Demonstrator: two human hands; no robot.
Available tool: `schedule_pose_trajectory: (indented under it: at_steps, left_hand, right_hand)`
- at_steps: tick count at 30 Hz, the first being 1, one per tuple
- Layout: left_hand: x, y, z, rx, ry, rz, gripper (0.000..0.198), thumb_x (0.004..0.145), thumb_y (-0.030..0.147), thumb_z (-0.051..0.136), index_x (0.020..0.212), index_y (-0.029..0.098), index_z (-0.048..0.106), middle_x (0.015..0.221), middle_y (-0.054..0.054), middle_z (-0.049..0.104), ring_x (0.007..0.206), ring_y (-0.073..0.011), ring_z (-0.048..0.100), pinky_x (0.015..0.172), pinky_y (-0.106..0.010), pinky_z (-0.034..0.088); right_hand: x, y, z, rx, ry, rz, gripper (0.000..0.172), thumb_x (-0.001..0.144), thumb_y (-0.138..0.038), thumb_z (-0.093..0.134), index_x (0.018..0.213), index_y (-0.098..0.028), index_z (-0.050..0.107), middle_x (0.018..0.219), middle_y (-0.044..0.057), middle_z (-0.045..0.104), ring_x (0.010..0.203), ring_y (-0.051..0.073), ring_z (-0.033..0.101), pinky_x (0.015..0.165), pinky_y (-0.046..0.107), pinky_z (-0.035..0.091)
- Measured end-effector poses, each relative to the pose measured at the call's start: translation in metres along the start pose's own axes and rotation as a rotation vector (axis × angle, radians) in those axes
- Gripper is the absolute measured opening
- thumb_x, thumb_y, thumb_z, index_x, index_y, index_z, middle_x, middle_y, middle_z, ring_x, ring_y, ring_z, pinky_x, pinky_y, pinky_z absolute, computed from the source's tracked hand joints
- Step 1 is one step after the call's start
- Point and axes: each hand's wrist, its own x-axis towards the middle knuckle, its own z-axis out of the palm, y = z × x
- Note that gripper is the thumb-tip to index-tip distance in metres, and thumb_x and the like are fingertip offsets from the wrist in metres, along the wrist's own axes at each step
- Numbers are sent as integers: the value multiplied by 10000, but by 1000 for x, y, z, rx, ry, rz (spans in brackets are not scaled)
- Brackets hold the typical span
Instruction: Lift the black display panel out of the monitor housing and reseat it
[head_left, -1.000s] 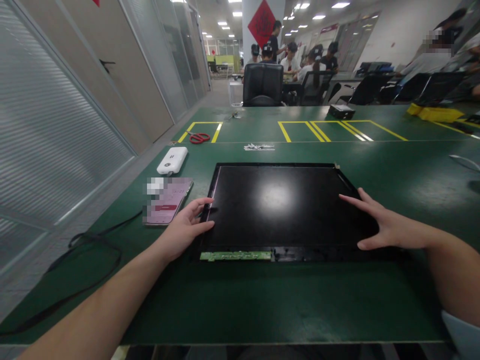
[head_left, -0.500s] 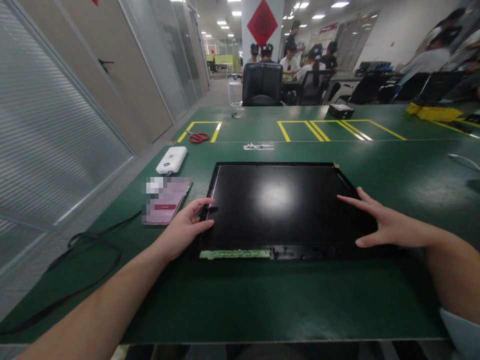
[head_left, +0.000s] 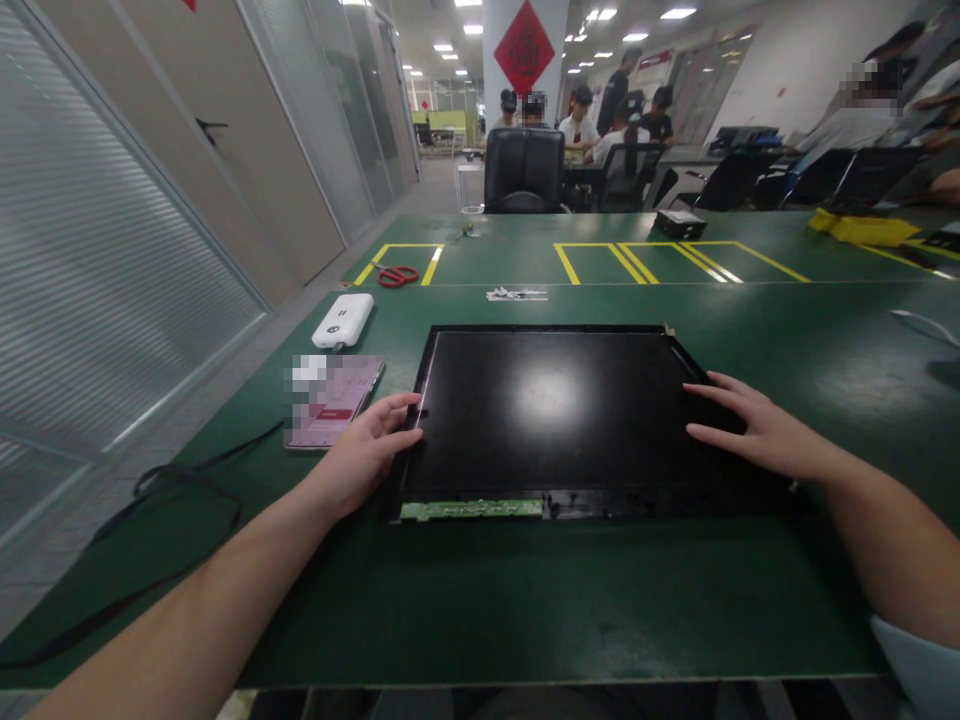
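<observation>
A black display panel [head_left: 555,410] lies flat on the green table [head_left: 525,610], with a glare spot on its surface. Along its near edge, toward the left, runs a green circuit board strip [head_left: 472,509]. My left hand [head_left: 367,445] rests at the panel's left edge, fingertips on the frame and fingers apart. On the other side, my right hand [head_left: 750,425] is spread over the right edge, its fingertips over the dark surface. Whether those fingertips press on the panel cannot be made out.
Left of the panel lie a phone [head_left: 341,405], a white power bank [head_left: 343,320] and a black cable [head_left: 187,470]. Red scissors [head_left: 397,276] and small white pieces [head_left: 517,295] are beyond it. Several people sit or stand past the black chair [head_left: 525,170].
My right thumb has moved up and inward, nearer its other fingers. My left hand has shifted slightly outward along the panel's left edge. The panel has hardly moved.
</observation>
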Motion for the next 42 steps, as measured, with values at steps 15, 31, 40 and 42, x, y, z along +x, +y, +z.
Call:
schedule_pose_trajectory:
  at_steps: [15,31,40,42]
  left_hand:
    - [-6,5,11,-253,160,-15,549,778,-36,678,1257,221,607,890,-11,776,628,-157,757,573,-226,633]
    - [-5,4,14,-163,153,-26,921,704,-1,790,1523,257,458,1117,-42,810,653,-188,792,576,-258,658]
    - [-3,1,10,-179,132,-33,772,717,0,788,1415,231,554,1016,-41,816,610,-184,770,509,-244,625]
    - [-4,1,9,-179,123,-31,744,725,17,795,1400,232,570,1003,-38,817,604,-180,767,513,-243,624]
  right_hand:
    - [1,-6,0,20,18,31,663,922,-573,530,1446,-172,584,1652,238,393,1557,367,373,1290,470,256]
    - [1,-7,0,-1,27,25,664,923,-591,510,1442,-184,593,1648,229,417,1552,387,379,1285,513,272]
    - [0,-7,-1,-5,10,33,655,931,-586,502,1459,-207,579,1660,203,411,1560,359,373,1289,473,270]
    - [0,-7,-1,-8,8,40,675,930,-586,495,1470,-189,575,1663,210,402,1562,349,371,1289,440,274]
